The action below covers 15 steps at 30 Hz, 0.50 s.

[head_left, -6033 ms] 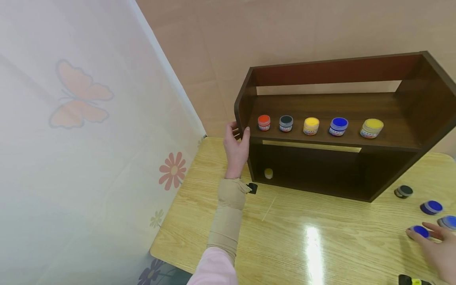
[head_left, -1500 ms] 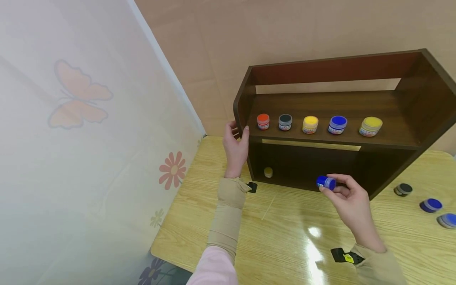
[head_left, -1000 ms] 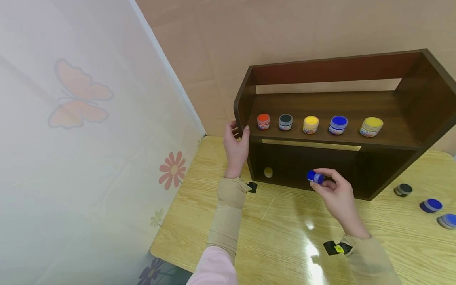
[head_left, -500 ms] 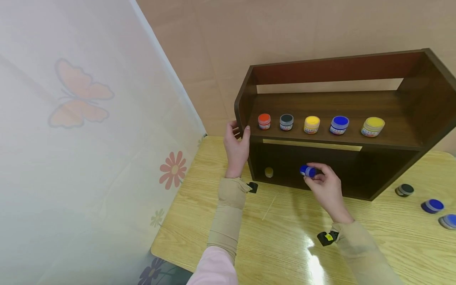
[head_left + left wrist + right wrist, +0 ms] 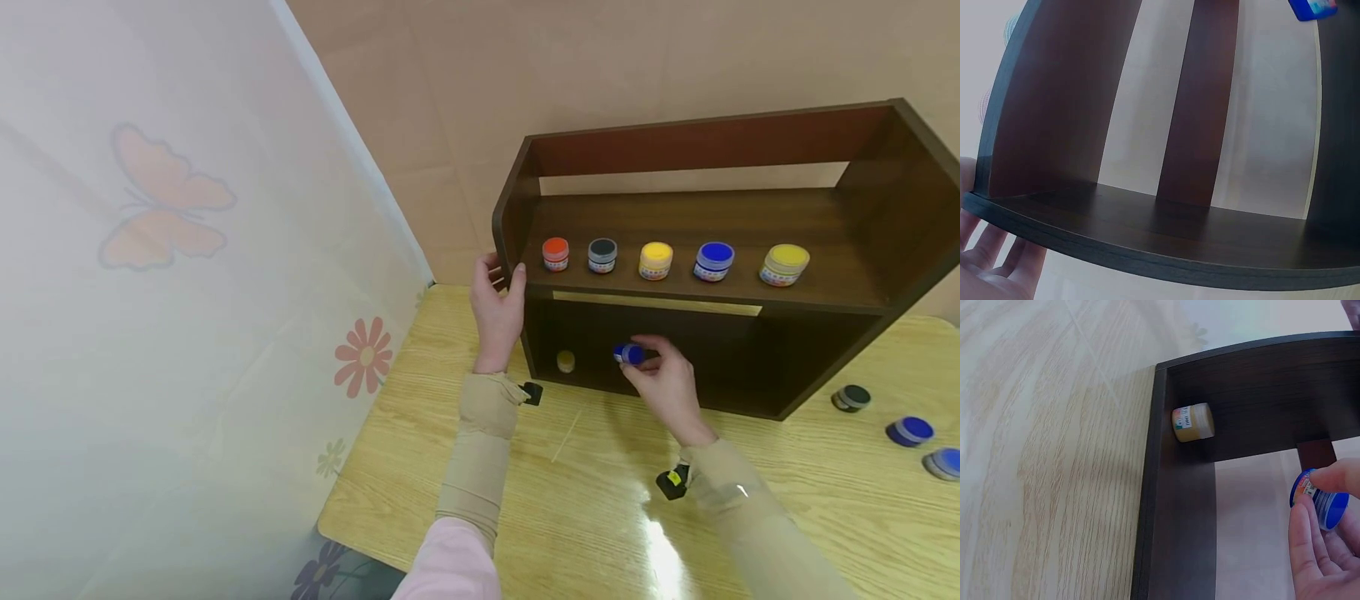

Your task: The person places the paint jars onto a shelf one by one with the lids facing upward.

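Note:
My left hand [image 5: 498,317] grips the left side panel of a dark brown two-tier shelf [image 5: 682,221], thumb in front and fingers behind the panel. In the right hand [image 5: 667,387], a blue paint jar [image 5: 628,354] is pinched between thumb and fingers, tilted sideways. It hangs in front of the lower compartment, above the bottom board. A yellowish-brown paint jar [image 5: 1192,422] stands on that board near the left panel. Along the upper shelf sit a red jar [image 5: 556,255], a black jar [image 5: 602,256], an orange-yellow jar [image 5: 656,261], a blue jar [image 5: 713,262] and a yellow jar [image 5: 784,265].
On the wooden table [image 5: 600,500], right of the shelf, are a black jar [image 5: 851,398], a dark blue jar [image 5: 910,431] and a lighter blue jar [image 5: 943,463]. A pale curtain [image 5: 225,333] with flowers and a butterfly hangs at the left.
My right hand took a blue jar from the table at the right and carried it left to the lower compartment, still moving left and inward. My left hand has stayed on the panel.

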Each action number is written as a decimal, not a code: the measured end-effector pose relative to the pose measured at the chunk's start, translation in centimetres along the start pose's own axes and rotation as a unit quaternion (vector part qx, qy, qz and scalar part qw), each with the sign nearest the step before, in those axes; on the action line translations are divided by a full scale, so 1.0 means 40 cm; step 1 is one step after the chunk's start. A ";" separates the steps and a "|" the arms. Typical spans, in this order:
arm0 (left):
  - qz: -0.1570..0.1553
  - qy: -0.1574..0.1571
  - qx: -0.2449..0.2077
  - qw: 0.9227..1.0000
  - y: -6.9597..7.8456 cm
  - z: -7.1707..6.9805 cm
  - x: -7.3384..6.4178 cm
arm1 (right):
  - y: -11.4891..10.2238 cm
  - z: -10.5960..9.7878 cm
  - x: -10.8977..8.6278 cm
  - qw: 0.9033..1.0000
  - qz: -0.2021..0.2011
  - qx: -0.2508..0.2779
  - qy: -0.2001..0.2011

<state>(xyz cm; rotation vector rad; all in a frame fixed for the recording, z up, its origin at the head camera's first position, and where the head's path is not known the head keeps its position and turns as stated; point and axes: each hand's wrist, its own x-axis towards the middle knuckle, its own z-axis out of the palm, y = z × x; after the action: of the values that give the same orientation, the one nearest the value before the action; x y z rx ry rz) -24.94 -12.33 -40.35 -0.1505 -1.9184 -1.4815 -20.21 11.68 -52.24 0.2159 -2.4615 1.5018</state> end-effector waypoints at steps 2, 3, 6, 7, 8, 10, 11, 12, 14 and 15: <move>0.003 0.002 -0.004 1.000 0.029 -0.003 -0.003 | 0.002 0.008 0.007 1.000 -0.002 -0.004 -0.005; 0.003 0.003 -0.006 1.000 0.044 -0.005 -0.004 | 0.003 0.011 0.011 1.000 -0.002 -0.006 -0.008; 0.006 0.004 -0.009 1.000 0.077 -0.008 -0.007 | 0.006 0.020 0.021 1.000 0.001 -0.006 -0.017; 0.006 0.003 -0.010 1.000 0.076 -0.008 -0.007 | 0.007 0.024 0.024 1.000 0.003 -0.007 -0.019; 0.007 0.002 -0.011 1.000 0.075 -0.008 -0.006 | 0.009 0.027 0.027 1.000 0.004 -0.007 -0.022; 0.007 0.001 -0.011 1.000 0.059 -0.004 -0.004 | 0.013 0.035 0.034 1.000 0.003 -0.006 -0.027; 0.009 0.002 -0.010 1.000 0.047 -0.002 -0.003 | 0.016 0.038 0.036 1.000 0.002 -0.008 -0.028; 0.008 0.002 -0.009 1.000 0.034 0.001 -0.001 | 0.019 0.042 0.039 1.000 0.001 -0.008 -0.030; 0.007 0.003 -0.006 1.000 0.007 0.006 0.001 | 0.024 0.050 0.044 0.999 -0.004 -0.009 -0.035; 0.006 0.003 -0.004 1.000 -0.007 0.008 0.003 | 0.028 0.054 0.045 0.999 -0.006 -0.010 -0.037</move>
<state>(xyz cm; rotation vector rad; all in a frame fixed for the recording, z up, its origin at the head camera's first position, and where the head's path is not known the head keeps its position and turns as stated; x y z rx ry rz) -25.29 -12.17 -40.54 -0.1607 -1.9027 -1.4810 -22.52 10.28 -53.61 0.2866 -2.5255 1.4902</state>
